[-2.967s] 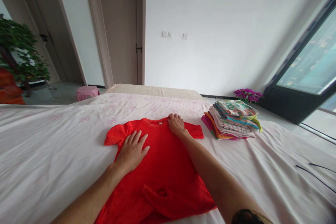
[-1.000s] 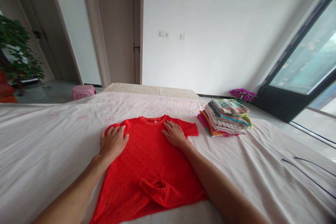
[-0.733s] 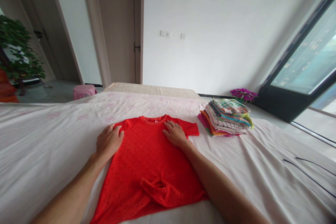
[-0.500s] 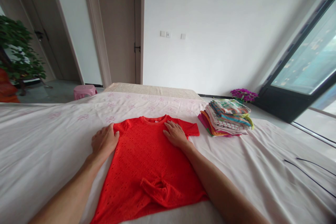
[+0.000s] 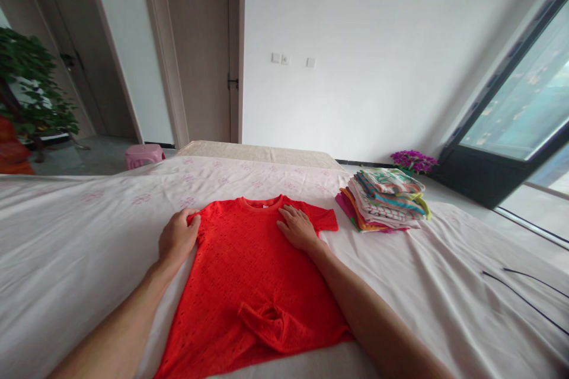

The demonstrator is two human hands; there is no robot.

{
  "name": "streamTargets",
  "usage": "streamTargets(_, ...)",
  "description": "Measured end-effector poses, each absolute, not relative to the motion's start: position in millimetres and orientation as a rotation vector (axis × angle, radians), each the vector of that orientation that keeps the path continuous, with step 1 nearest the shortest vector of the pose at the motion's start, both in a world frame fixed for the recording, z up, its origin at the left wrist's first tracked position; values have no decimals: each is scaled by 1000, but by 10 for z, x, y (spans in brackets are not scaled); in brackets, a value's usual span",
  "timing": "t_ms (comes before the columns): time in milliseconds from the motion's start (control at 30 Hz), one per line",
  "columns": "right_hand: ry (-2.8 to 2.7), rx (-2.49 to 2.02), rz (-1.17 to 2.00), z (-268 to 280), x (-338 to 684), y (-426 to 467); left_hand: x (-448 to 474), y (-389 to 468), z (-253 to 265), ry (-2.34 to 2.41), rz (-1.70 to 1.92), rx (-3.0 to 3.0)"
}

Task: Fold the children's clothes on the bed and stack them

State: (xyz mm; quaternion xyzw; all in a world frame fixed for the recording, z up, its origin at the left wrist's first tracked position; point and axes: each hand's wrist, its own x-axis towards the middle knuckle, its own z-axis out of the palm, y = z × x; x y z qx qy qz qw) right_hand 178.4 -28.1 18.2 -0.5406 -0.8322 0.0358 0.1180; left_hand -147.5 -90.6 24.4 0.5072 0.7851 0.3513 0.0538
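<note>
A red short-sleeved T-shirt (image 5: 258,260) lies spread on a white sheet, its collar facing away from me. Near the hem the fabric is bunched into a raised, twisted knot. At the left sleeve my left hand (image 5: 178,235) is closed, the sleeve edge pinched between thumb and fingers. My right hand (image 5: 297,226) rests flat beside the collar on the right shoulder area, fingers stretched out and slightly apart. Past the right sleeve sits a stack of folded clothes (image 5: 384,200) in several colours.
The white sheet (image 5: 444,284) covers the wide surface, with wrinkles on the right. Two thin black cords (image 5: 524,302) lie there. A pink stool (image 5: 144,156) and a leafy plant (image 5: 35,83) stand at the far left; purple flowers (image 5: 413,161) are behind the stack.
My left hand has shifted slightly right onto the left sleeve and closed on its edge, drawing it in a little. My right hand stays in place.
</note>
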Motion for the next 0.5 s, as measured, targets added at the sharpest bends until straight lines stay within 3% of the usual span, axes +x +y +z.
streamTargets(233, -2412, -1544, 108, 156, 1793, -267, -1474, -856, 146, 2091, 1534, 1357)
streamTargets(500, -2409, -1539, 142, 197, 1800, -290, -1480, -808, 110, 1962, 1806, 1162)
